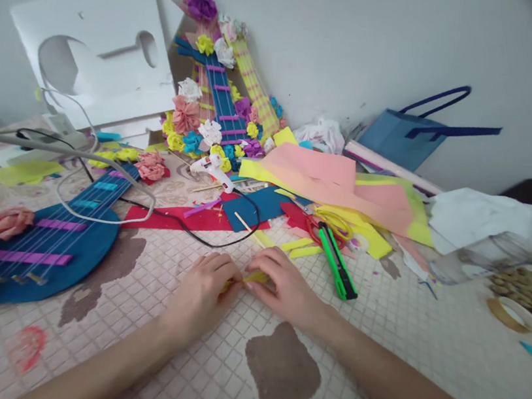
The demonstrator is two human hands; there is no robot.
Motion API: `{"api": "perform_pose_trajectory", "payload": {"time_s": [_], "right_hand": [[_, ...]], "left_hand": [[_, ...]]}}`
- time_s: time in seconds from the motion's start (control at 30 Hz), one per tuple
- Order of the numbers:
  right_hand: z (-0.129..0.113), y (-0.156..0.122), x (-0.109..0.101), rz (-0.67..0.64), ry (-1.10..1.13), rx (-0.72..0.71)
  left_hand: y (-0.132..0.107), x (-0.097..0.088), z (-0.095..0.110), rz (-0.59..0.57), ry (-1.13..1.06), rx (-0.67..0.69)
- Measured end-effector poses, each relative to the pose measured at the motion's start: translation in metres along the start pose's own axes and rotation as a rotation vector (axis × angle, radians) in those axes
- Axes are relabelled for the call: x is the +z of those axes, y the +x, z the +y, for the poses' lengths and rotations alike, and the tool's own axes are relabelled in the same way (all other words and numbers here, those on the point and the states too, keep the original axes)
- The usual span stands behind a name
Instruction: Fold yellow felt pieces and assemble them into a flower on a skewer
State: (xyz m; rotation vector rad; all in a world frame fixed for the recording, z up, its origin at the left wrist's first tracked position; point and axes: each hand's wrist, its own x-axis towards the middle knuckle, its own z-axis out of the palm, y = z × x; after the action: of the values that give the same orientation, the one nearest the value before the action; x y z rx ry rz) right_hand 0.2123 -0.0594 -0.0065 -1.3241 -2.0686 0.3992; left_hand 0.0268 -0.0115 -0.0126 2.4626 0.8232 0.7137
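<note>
My left hand (201, 296) and my right hand (285, 287) meet low over a quilted pink surface (183, 383), both pinched on a small strip of yellow paper (253, 278) held between their fingertips. Just right of my right hand lies a green utility knife (337, 259). Behind that knife sit red-handled scissors (321, 223) on yellow paper scraps. A thin wooden stick (244, 222) lies just beyond my hands.
A white glue gun (211, 169) with a black cord lies behind. Blue paper guitars with paper flowers stand at the wall (221, 93) and lie at left (40, 248). Pink and yellow sheets (344, 188), a blue bag (393, 135), a tape roll (510, 314) lie right.
</note>
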Motion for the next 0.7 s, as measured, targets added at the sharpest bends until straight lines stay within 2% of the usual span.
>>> {"api": "perform_pose_trajectory", "payload": {"time_s": [0.1,0.17,0.23,0.3,0.4,0.47,0.6,0.7], "right_hand": [[0.005,0.004,-0.021,0.147,0.014,0.013],[0.016,0.006,-0.043,0.264,-0.060,0.052],[0.035,0.003,-0.071,0.366,-0.157,0.118],[0.059,-0.006,-0.101,0.409,-0.258,0.251],[0.097,-0.029,-0.138,0.301,-0.388,0.458],[0.117,-0.045,-0.152,0.185,-0.454,0.532],[0.140,-0.063,-0.158,-0.025,-0.436,0.638],[0.145,-0.064,-0.156,-0.030,-0.418,0.692]], "left_hand": [[0.003,-0.004,0.000,0.042,-0.135,-0.095],[0.005,-0.007,0.000,0.039,-0.278,-0.217],[0.008,-0.010,0.000,0.017,-0.479,-0.361],[0.010,-0.012,-0.001,0.008,-0.691,-0.489],[0.012,-0.014,-0.004,0.048,-0.955,-0.609],[0.013,-0.014,-0.005,0.081,-1.091,-0.663],[0.015,-0.014,-0.006,0.105,-1.211,-0.726],[0.016,-0.015,-0.005,0.080,-1.183,-0.716]]}}
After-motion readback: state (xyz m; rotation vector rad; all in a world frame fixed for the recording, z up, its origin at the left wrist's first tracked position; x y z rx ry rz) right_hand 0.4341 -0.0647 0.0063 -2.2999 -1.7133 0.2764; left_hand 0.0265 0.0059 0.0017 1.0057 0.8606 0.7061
